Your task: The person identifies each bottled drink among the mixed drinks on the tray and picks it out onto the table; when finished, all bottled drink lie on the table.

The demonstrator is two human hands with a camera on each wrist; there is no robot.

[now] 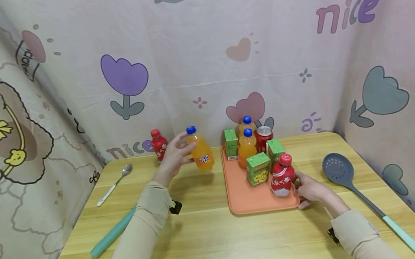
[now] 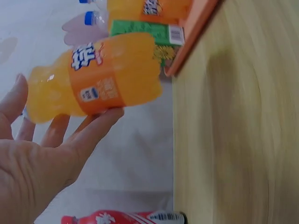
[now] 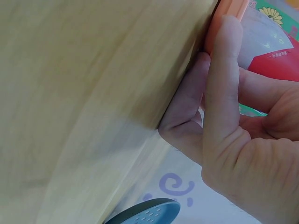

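Observation:
My left hand (image 1: 175,156) holds an orange soda bottle (image 1: 201,152) with a blue cap, raised above the table and slightly tilted. In the left wrist view, thumb and fingers curl round its capped end (image 2: 39,93). At the front right corner of an orange tray (image 1: 240,199), my right hand (image 1: 310,189) grips the rim, close beside a red bottle (image 1: 282,176) standing on the tray. The right wrist view shows fingers (image 3: 223,79) against the tray's edge; the thumb is hard to make out. Also on the tray are green juice cartons (image 1: 258,168), orange soda bottles (image 1: 248,148) and a red can (image 1: 263,138).
Another red bottle (image 1: 159,146) stands at the back left, behind my left hand. A spoon (image 1: 114,185) and a green-handled item (image 1: 113,234), partly under my left arm, lie on the left. At the right lies a slotted skimmer (image 1: 338,169). Curtains (image 1: 190,61) surround the table.

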